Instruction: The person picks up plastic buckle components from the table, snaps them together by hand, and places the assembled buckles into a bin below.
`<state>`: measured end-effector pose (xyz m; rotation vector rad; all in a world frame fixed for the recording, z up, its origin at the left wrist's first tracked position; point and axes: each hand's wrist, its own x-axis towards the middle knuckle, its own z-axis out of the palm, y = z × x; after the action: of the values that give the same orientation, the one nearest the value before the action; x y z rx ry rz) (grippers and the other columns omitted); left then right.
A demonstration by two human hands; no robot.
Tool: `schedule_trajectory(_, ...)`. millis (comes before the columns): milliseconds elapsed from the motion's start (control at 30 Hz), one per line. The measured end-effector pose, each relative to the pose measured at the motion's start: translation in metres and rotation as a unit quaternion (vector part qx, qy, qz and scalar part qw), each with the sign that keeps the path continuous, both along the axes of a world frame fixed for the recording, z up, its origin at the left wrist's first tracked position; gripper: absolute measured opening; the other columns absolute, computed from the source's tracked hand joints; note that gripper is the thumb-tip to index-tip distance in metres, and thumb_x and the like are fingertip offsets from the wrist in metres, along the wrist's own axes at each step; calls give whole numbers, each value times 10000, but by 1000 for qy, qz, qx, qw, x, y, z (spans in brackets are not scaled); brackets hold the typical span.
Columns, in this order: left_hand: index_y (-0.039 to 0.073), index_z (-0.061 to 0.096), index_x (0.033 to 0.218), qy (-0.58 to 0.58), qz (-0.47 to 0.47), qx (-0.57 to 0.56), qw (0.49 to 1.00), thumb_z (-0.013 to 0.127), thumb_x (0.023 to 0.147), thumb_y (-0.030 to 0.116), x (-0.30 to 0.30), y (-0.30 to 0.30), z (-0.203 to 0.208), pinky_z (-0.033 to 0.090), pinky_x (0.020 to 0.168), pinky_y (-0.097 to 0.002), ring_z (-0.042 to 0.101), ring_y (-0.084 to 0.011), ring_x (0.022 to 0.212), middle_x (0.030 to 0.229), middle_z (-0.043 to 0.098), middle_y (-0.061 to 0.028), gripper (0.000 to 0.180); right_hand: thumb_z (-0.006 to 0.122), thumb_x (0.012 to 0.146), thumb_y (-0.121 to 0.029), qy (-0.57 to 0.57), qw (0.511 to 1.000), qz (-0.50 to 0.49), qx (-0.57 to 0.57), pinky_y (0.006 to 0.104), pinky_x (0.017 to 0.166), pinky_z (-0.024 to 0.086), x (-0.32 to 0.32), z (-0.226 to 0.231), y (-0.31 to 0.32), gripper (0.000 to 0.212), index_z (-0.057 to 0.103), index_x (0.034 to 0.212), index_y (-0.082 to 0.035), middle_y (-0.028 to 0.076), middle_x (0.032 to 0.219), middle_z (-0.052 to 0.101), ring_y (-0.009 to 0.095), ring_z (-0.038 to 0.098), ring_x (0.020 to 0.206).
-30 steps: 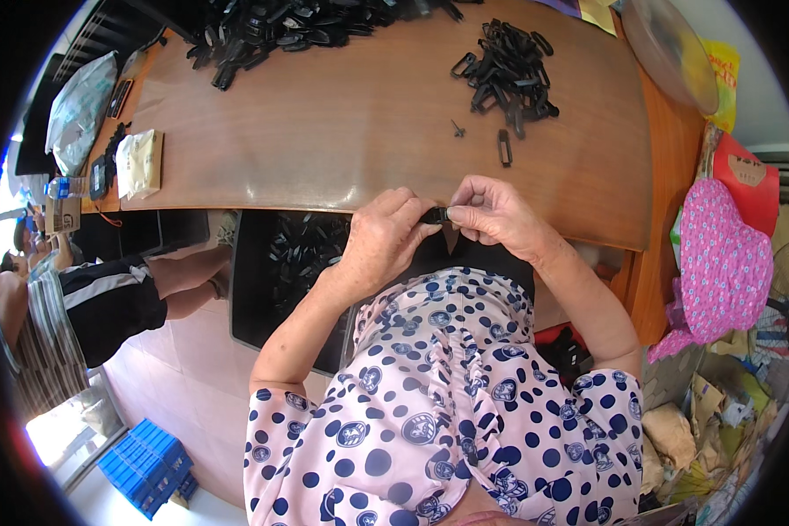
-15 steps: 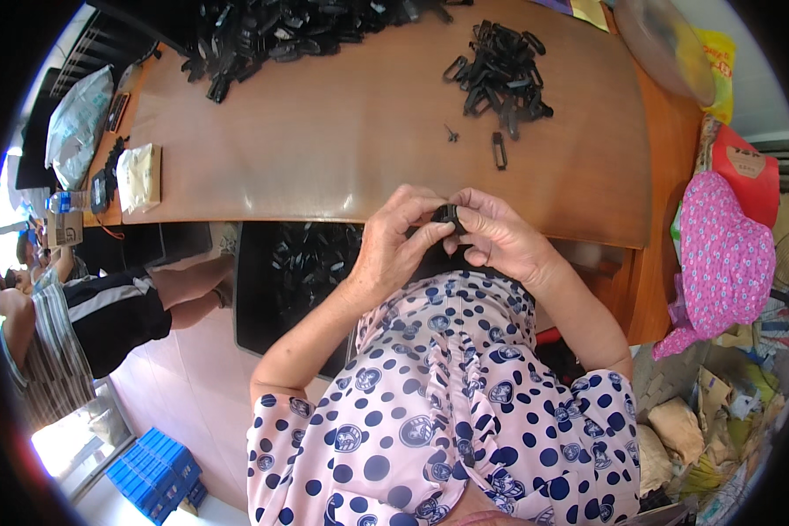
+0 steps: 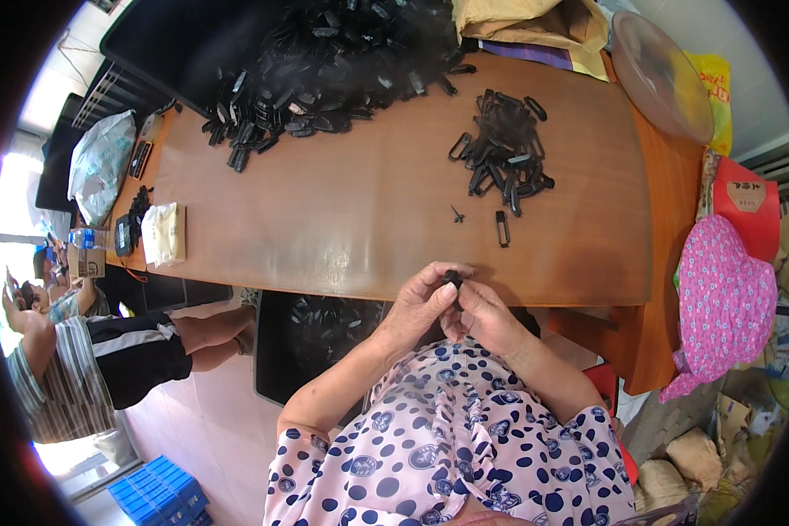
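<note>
Close to my body, just past the table's near edge, both hands pinch a small black plastic part (image 3: 452,279). My left hand (image 3: 418,303) is closed on it with thumb and forefinger. From the other side my right hand (image 3: 489,321) grips the same part, and the fingers cover most of it. Beyond the hands, one black frame-shaped plastic piece (image 3: 502,230) lies alone on the table. A tiny dark piece (image 3: 458,214) rests to its left. Behind them is a small pile of similar black pieces (image 3: 506,149).
A large heap of black parts (image 3: 316,79) covers the far left of the wooden table (image 3: 342,210). Below the table's edge stands a black tray (image 3: 276,368) with more parts. A plastic basin (image 3: 662,79) sits far right. Another person (image 3: 140,359) is at the left.
The view has tilted upward, so the table and piles sit lower in it. Both hands still hold the black part, with the fingers slightly shifted around it.
</note>
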<state>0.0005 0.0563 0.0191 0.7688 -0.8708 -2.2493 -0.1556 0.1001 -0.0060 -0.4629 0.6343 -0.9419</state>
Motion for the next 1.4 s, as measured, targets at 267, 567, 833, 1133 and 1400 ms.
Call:
schedule_trajectory(267, 13, 580, 975, -312, 87, -354, 878, 583, 893, 162, -24, -164, -26, 489, 684, -335, 605, -239, 786, 901, 598, -139, 170, 664, 839, -101, 594, 768, -129, -201, 289, 566, 500, -68, -12, -32, 242, 555, 1034, -8, 76, 891, 605, 145, 608, 705)
schedule_trajectory(567, 177, 596, 1149, -612, -45, -689, 385, 527, 839, 37, -54, -308, -38, 515, 748, -416, 617, -309, 907, 1011, 529, -123, 347, 740, 757, -228, 779, 555, -97, -276, 358, 613, 487, -74, 1, -67, 289, 586, 891, -23, 101, 814, 582, 278, 600, 710)
schedule_trajectory(833, 98, 541, 1098, -617, -121, -730, 268, 599, 748, -34, -68, -315, -35, 539, 735, -362, 612, -280, 968, 1035, 524, -104, 379, 696, 800, -170, 776, 549, -35, -308, 375, 642, 489, -77, -1, -74, 237, 580, 925, -6, 128, 857, 579, 301, 598, 749)
schedule_trajectory(1133, 98, 552, 998, -553, -70, -749, 358, 522, 835, 24, -45, -295, -41, 516, 718, -403, 627, -303, 887, 990, 553, -86, 182, 573, 907, -48, 322, 919, -198, -108, 193, 541, 471, -82, 0, -47, 316, 466, 1203, -25, 49, 869, 581, 77, 583, 687)
schedule_trajectory(1400, 144, 587, 1060, -575, 60, -650, 494, 508, 862, 76, -20, -280, -36, 501, 718, -429, 618, -326, 891, 975, 603, -83, 225, 591, 892, -30, 299, 924, -215, -105, 224, 656, 508, -81, -23, -28, 143, 481, 984, -23, 61, 857, 601, 117, 614, 721)
